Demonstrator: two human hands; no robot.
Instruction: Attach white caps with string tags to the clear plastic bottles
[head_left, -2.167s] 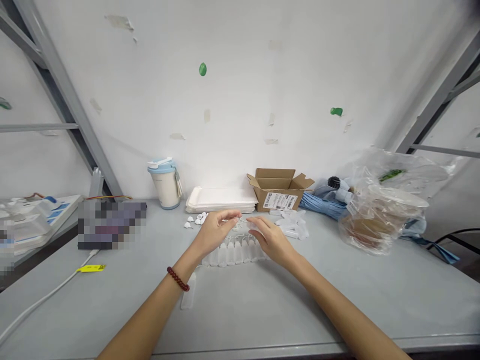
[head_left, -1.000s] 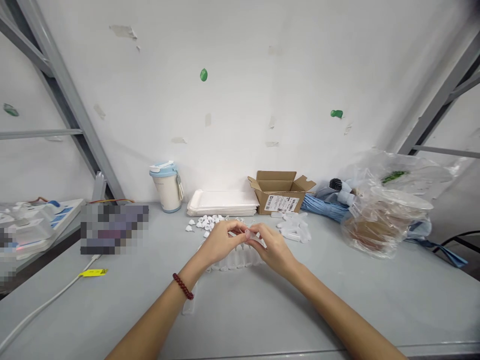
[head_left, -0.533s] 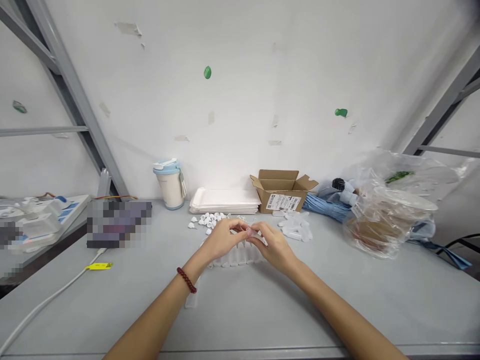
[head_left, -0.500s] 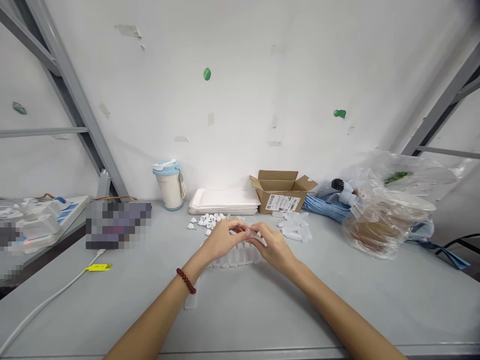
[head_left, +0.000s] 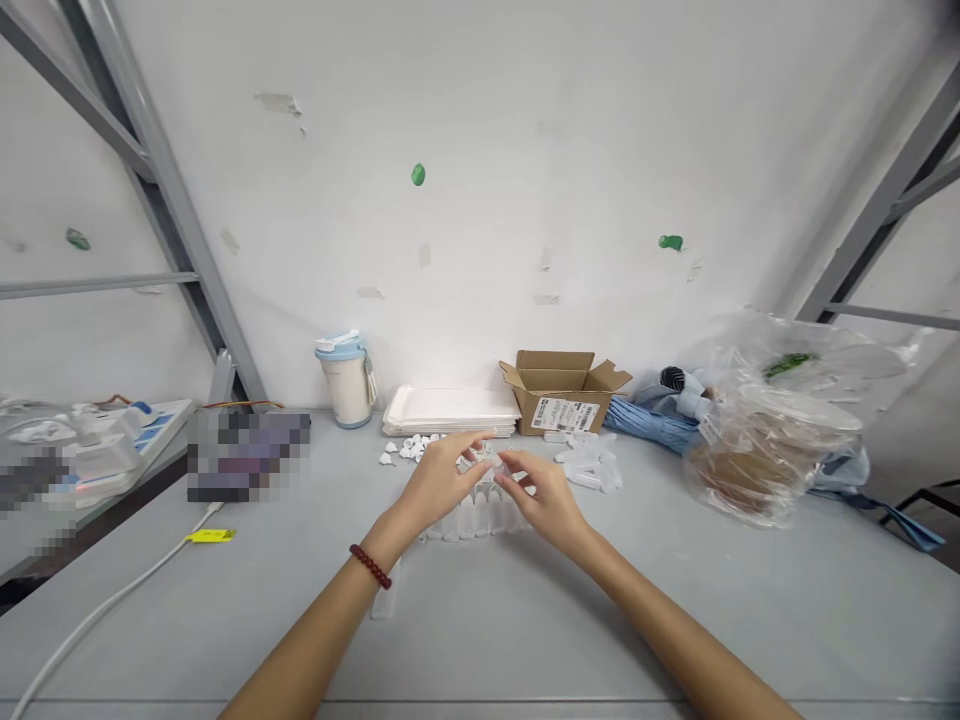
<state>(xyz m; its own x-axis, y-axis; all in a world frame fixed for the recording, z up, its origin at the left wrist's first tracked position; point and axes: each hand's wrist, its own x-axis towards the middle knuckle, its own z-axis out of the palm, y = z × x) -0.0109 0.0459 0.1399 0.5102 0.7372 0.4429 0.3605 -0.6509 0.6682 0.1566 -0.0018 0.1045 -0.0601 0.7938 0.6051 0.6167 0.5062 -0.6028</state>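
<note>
On a grey table, an open carton is set at one o'clock, lined-up tubes at six. The left hand is held with fingers parted; at centre, a clear piece is pinched by the right hand — white caps are strewn at ten.

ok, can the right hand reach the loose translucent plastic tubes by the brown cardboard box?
Likely yes: the right hand is near the translucent tubes, nothing standing between, though it may be pinching a small clear piece.
</note>
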